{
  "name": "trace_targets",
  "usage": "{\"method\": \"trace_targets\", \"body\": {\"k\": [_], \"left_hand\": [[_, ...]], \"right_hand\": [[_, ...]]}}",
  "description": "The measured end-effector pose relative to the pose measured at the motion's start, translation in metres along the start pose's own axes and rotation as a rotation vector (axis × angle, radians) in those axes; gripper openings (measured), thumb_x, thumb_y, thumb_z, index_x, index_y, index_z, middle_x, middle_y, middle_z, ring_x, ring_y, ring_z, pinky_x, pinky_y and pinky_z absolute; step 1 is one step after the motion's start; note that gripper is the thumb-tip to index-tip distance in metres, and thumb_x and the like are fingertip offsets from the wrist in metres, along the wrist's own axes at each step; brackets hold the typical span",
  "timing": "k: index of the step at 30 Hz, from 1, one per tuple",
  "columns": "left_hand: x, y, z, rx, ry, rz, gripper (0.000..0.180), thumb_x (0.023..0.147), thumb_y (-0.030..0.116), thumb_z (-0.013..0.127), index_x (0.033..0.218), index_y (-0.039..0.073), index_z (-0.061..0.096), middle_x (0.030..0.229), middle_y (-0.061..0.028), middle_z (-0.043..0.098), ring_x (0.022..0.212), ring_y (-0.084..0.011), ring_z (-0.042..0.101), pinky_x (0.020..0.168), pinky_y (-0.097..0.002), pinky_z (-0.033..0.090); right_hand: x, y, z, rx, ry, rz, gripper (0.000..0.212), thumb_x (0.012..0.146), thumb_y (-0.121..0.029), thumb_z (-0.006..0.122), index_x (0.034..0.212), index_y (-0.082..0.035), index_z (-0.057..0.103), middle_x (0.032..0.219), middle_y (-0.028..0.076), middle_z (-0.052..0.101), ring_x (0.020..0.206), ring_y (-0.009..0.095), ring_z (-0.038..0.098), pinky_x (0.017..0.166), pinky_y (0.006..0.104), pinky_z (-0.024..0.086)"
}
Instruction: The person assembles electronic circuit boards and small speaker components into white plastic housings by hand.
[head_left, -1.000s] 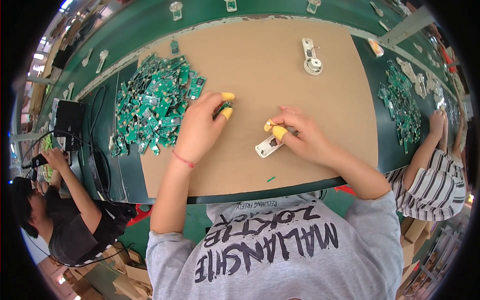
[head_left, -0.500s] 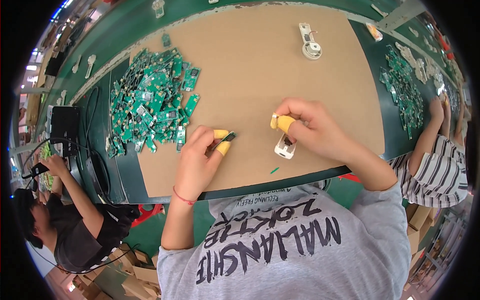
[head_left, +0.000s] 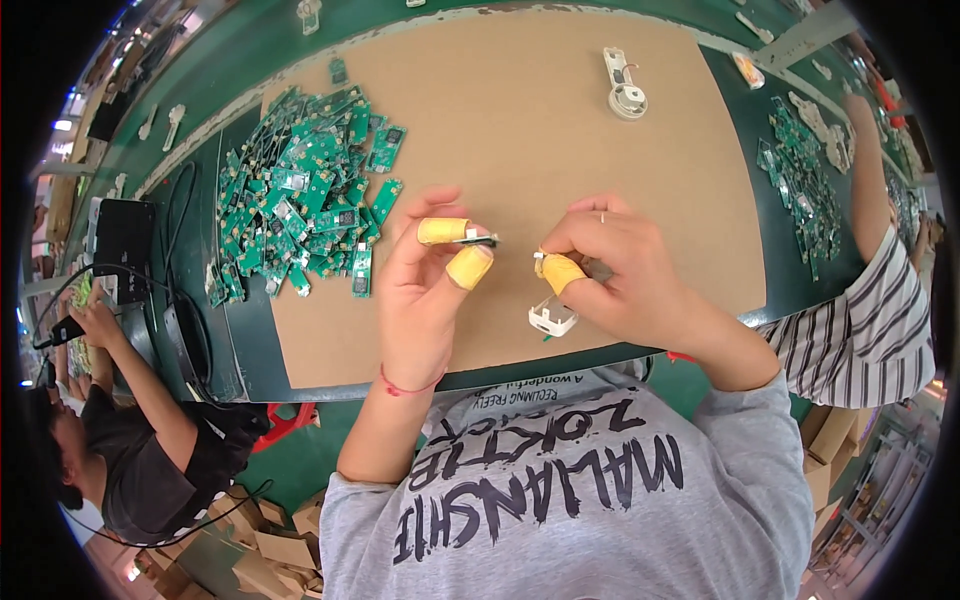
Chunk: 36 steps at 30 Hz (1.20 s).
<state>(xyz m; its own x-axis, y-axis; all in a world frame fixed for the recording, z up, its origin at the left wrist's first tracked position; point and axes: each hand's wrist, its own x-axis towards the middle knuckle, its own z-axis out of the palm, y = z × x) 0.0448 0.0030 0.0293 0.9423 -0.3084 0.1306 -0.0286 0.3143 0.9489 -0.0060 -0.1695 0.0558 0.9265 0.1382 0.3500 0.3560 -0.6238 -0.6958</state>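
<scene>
My left hand [head_left: 425, 255] pinches a small green circuit board [head_left: 480, 240] edge-on between thumb and index finger, both wrapped in yellow covers. A short gap to its right, my right hand [head_left: 610, 260] has its fingertips closed on a small white connector [head_left: 540, 256]; yellow wraps cover its thumb too. Just below that hand a white plastic housing [head_left: 552, 318] shows its end, the rest hidden under the fingers. Whether the right hand's other fingers also hold this housing I cannot tell.
A heap of green circuit boards [head_left: 300, 200] lies left on the brown sheet [head_left: 500, 110]. A white part with a round end [head_left: 627, 98] sits at the far right. Another board pile [head_left: 800, 190] is beyond the sheet's right edge. People work on both sides; a black adapter [head_left: 190, 340] lies left.
My left hand has moved right and away from me with the circuit board, closer to the right hand. The right hand and the white housing have shifted slightly toward me and left.
</scene>
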Motion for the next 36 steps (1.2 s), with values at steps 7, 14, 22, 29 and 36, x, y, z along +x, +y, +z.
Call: {"method": "trace_targets", "body": {"k": [7, 14, 22, 29, 36], "left_hand": [[-0.014, 0.007, -0.004, 0.262, 0.012, -0.044, 0.017, 0.079, 0.0, 0.06, 0.096, -0.001, 0.057, 0.078, -0.0021, 0.056, 0.062, -0.0062, 0.048, 0.054, -0.0171, 0.036], [-0.006, 0.006, -0.002, 0.067, -0.099, -0.068, 0.014, 0.084, 0.003, 0.056, 0.097, -0.001, 0.056, 0.077, -0.0012, 0.057, 0.059, -0.0034, 0.049, 0.051, -0.0165, 0.036], [0.003, 0.011, -0.016, -0.625, -0.425, -0.772, 0.017, 0.091, 0.017, 0.047, 0.088, 0.002, 0.054, 0.053, 0.0057, 0.041, 0.037, -0.0003, 0.029, 0.035, -0.0166, 0.023], [0.0, 0.007, -0.011, -0.739, -0.511, -0.773, 0.021, 0.092, 0.021, 0.045, 0.089, 0.001, 0.053, 0.05, 0.006, 0.039, 0.036, -0.0002, 0.029, 0.035, -0.0159, 0.024], [-0.006, 0.018, -0.005, -0.698, -0.438, -0.839, 0.023, 0.091, 0.023, 0.047, 0.09, 0.001, 0.052, 0.053, 0.0045, 0.041, 0.04, -0.0009, 0.033, 0.037, -0.0158, 0.025]], "right_hand": [[-0.002, 0.005, 0.0, 0.145, -0.029, 0.04, 0.01, 0.069, -0.009, 0.058, 0.078, -0.007, 0.055, 0.052, 0.0, 0.048, 0.048, 0.015, 0.048, 0.078, 0.0314, 0.039], [0.005, 0.006, -0.009, 0.141, -0.119, -0.079, 0.012, 0.067, -0.009, 0.058, 0.079, -0.007, 0.056, 0.056, 0.0, 0.05, 0.051, 0.016, 0.05, 0.077, 0.0321, 0.04], [0.021, -0.003, -0.019, -0.113, -0.141, -0.335, 0.014, 0.063, -0.012, 0.065, 0.073, -0.009, 0.056, 0.064, -0.001, 0.052, 0.06, 0.014, 0.052, 0.077, 0.0349, 0.041], [0.025, -0.006, -0.019, -0.291, -0.081, -0.441, 0.021, 0.06, -0.021, 0.067, 0.07, -0.012, 0.051, 0.068, -0.002, 0.051, 0.063, 0.012, 0.052, 0.076, 0.033, 0.04], [0.024, -0.009, -0.013, -0.301, 0.009, -0.518, 0.021, 0.062, -0.023, 0.066, 0.069, -0.01, 0.05, 0.067, -0.002, 0.048, 0.061, 0.012, 0.049, 0.072, 0.0313, 0.041]]}}
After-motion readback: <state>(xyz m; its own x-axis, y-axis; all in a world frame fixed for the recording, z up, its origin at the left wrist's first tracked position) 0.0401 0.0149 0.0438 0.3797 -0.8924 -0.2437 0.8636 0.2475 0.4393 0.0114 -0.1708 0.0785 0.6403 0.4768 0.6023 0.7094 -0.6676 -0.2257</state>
